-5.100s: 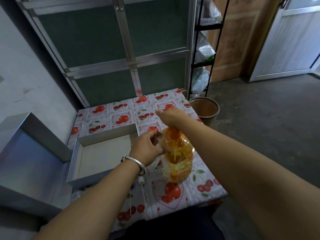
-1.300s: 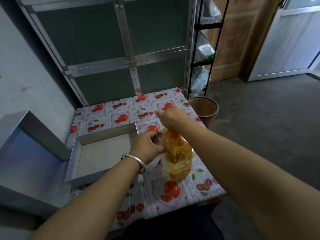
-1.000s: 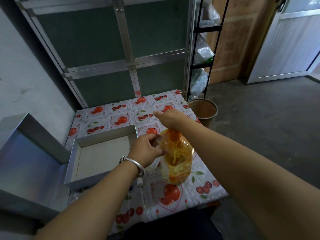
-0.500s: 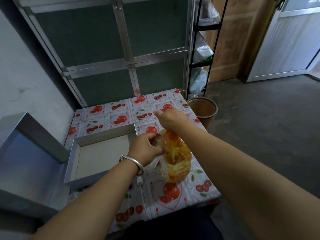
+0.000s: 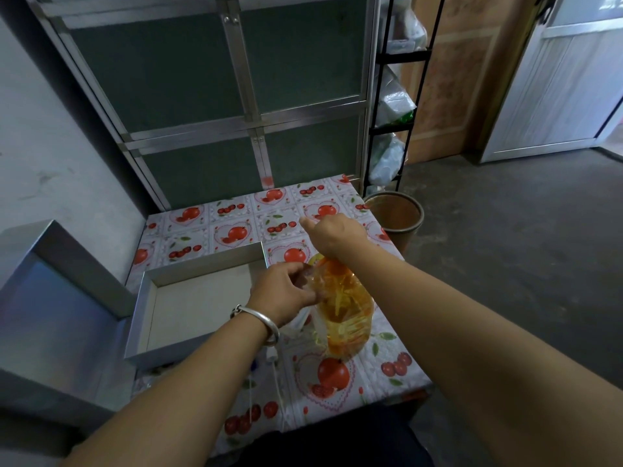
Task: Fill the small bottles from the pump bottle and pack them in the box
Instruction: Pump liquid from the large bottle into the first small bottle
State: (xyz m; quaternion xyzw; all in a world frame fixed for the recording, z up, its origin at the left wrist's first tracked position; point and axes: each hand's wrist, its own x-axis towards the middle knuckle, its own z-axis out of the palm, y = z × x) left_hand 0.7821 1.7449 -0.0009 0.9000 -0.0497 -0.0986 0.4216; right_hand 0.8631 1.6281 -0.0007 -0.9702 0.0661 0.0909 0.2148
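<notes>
Pump bottle (image 5: 345,308), amber liquid inside, stands mid-table on fruit-print cloth (image 5: 236,227). Right hand (image 5: 333,235) sits on pump top, fingers curled over it. Left hand (image 5: 286,293) curled at spout, pinching something small, probably small bottle, mostly hidden. Box (image 5: 199,264) just left, nothing packed yet. So: early days, filling only.

Amber pump bottle (image 5: 345,315) upright beside box (image 5: 199,264)

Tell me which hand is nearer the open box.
Left. The left hand is just beside the box's right wall, at the side of the pump bottle. The right hand is over the bottle's top, farther from the box.
</notes>
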